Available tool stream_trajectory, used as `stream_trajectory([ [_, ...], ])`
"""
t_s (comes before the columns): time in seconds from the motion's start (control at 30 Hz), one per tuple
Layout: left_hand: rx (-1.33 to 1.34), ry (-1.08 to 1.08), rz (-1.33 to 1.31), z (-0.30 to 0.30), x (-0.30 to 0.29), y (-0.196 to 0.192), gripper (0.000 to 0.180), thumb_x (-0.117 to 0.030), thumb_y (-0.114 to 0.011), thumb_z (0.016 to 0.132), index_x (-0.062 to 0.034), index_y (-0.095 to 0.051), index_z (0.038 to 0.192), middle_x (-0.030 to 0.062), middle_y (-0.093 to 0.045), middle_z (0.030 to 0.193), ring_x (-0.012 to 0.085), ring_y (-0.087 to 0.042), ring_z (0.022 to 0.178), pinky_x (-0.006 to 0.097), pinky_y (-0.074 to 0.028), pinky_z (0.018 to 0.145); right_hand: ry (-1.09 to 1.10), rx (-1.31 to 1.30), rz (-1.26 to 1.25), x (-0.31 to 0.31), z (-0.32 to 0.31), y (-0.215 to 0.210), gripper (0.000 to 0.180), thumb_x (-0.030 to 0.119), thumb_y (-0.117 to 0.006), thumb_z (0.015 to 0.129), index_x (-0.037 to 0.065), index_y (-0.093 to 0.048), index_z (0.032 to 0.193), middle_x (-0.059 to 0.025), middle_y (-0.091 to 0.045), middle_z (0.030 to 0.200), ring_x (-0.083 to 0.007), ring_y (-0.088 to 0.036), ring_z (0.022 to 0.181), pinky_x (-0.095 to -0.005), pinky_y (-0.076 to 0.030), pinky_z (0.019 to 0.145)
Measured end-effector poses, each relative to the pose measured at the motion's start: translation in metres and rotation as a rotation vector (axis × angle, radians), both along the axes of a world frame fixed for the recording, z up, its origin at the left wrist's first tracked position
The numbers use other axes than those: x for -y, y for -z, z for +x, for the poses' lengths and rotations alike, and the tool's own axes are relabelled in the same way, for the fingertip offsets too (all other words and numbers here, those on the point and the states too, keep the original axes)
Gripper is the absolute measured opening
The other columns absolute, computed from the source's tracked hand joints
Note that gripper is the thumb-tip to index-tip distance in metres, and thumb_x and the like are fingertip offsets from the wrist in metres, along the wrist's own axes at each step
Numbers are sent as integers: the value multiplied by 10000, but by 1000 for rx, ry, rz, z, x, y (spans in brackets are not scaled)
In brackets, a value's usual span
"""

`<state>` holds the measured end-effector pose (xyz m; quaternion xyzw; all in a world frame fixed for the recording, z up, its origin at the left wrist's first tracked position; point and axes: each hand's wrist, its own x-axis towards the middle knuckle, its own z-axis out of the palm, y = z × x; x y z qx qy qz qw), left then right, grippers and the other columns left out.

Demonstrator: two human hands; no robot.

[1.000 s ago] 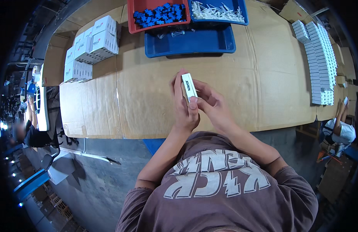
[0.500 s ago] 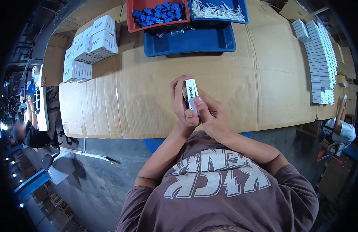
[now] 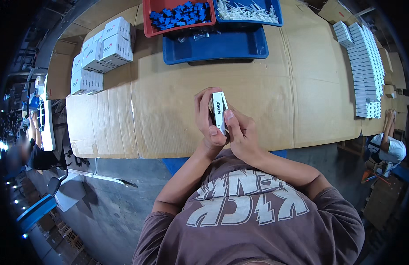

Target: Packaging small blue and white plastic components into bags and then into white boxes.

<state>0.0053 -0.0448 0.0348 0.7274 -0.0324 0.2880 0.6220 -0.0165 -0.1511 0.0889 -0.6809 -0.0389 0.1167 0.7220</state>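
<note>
In the head view, the right thumb has slid toward the box's right edge, baring more dark lettering. The slim white box (image 3: 219, 117), long and narrow, sits between both hands above the cardboard surface (image 3: 169, 110): left hand (image 3: 205, 117) clasped round its left side, right hand (image 3: 242, 130) clamped on its right.

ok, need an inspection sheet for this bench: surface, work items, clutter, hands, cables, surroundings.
Surface: cardboard-covered table.
Work items: slim white object, upheld above the table.
Clutter: left box stack; right box stack; red bin of blue parts; blue bin of white parts; blue tray nearer the person.
Hands: left hand curled around the object's left side; right hand at its right edge.
Cables: nothing seen clearly.
Surroundings: grey floor; left co-worker; right co-worker.
</note>
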Motion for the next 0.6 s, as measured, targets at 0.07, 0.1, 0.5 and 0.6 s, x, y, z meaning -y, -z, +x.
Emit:
stream_trajectory([
  [0.07,2,2,-8,0,0,-1,1019,-806,-240,919,99,-588,1232,217,-600,1195,317,-544,1126,427,-454,957,1,17,-9,1,0,0,444,211,-476,1117,-77,-536,1449,-198,-648,1373,-178,-612,1179,-298,-493,995],
  [0.1,-6,5,13,-1,-2,-2,1016,-807,-235,920,93,-592,1226,215,-599,1193,316,-545,1125,426,-454,958,-9,-13,13,1,0,0,438,209,-476,1117,-74,-542,1445,-196,-654,1356,-176,-616,1165,-297,-494,988],
  [0.5,-101,229,127,1,-21,16,1119,-747,-431,969,96,-86,1620,223,-393,1502,339,-459,1311,446,-372,1115,-239,-71,-94,27,36,5,564,394,-533,1089,46,-502,1531,-152,-534,1308,-252,-536,1242,-365,-468,1028],
  [0.6,-315,353,-467,-15,-19,26,1025,-717,-413,1012,20,-96,1649,173,-385,1545,285,-481,1329,398,-388,1121,-357,68,-259,37,37,15,666,383,-668,1004,62,-472,1554,-182,-499,1389,-309,-538,1278,-400,-468,1063],
])
